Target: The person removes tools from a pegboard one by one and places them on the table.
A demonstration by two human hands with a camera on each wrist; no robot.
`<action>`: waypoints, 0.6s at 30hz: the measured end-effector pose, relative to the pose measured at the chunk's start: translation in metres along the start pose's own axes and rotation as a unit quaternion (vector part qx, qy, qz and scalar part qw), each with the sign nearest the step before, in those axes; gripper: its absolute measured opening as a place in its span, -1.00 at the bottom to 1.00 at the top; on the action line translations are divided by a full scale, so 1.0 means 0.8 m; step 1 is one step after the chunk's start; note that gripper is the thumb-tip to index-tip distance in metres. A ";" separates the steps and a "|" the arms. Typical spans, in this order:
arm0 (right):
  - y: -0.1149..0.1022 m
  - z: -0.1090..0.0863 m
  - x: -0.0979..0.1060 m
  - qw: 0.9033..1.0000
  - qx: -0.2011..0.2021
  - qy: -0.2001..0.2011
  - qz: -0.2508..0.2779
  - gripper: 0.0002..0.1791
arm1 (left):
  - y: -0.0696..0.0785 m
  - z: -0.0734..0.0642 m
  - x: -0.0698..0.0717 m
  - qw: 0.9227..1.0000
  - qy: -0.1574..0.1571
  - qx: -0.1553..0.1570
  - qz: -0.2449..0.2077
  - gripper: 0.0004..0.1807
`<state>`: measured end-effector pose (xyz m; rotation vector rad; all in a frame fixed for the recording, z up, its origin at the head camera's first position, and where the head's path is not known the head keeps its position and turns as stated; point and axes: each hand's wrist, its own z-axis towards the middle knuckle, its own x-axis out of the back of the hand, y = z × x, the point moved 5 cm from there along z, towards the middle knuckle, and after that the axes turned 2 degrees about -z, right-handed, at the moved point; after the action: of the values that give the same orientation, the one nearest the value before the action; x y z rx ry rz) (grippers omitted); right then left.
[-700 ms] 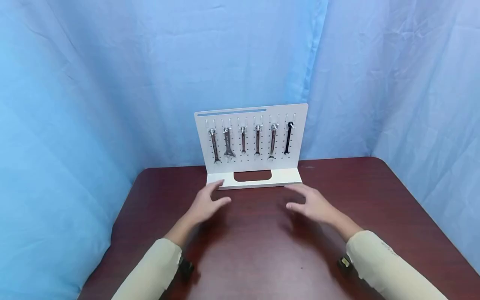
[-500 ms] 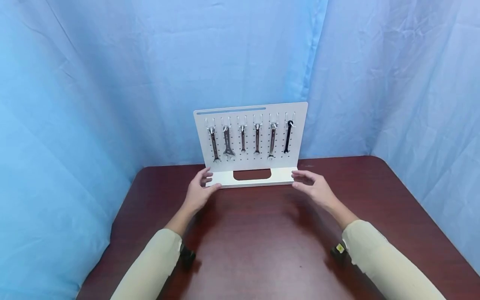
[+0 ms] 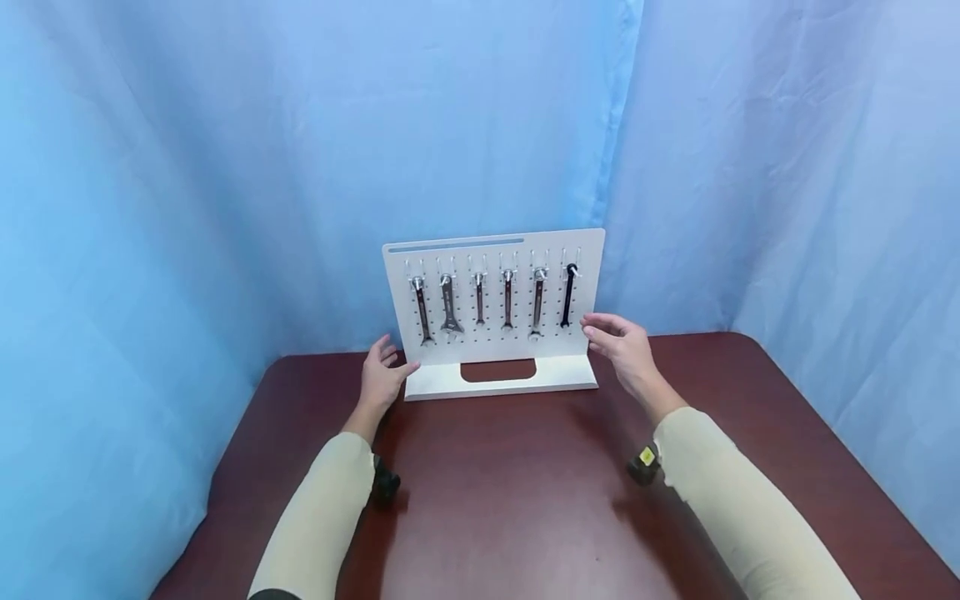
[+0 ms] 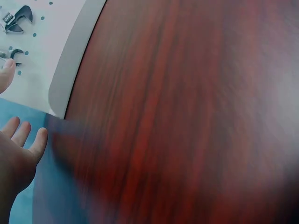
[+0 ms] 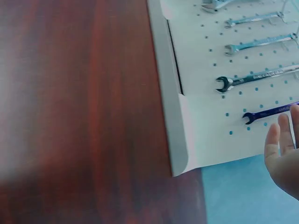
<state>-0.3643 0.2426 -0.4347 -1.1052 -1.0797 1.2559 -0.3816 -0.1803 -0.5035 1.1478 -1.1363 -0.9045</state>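
A white pegboard stand (image 3: 450,379) stands upright at the back of the table, with several wrenches hanging from its hooks. A black wrench (image 3: 567,296) hangs at the right end; an adjustable wrench (image 3: 450,307) is second from the left. Beside the stand's lower left edge is my left hand (image 3: 381,379), fingers spread and thumb toward the board. My right hand (image 3: 624,350) is by the right edge, its relaxed fingers close to the black wrench's lower end. Neither hand visibly grips anything; whether fingertips touch the board, I cannot tell.
The dark red-brown table (image 3: 495,475) has rounded far corners. Blue curtains (image 3: 465,117) surround it at the back and sides, close behind the stand. The stand's foot has a cut-out slot (image 3: 498,372).
Both hands have moved forward and outward, from in front of the stand to either side of it. The right hand has also risen. The head view has tilted slightly; the wrenches still hang.
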 end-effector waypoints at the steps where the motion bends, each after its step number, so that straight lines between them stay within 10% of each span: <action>1: 0.000 0.004 -0.002 1.000 0.001 0.005 0.004 -0.47 | -0.005 0.001 -0.002 1.000 0.001 0.006 -0.008 -0.04; 18: -0.017 0.047 -0.019 0.997 0.013 0.068 -0.044 -0.57 | -0.019 0.011 -0.041 0.990 0.126 0.018 -0.052 -0.37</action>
<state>-0.4000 0.2280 -0.4152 -1.0958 -0.9962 1.1057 -0.3967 -0.1534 -0.5246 1.3202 -0.8963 -0.7935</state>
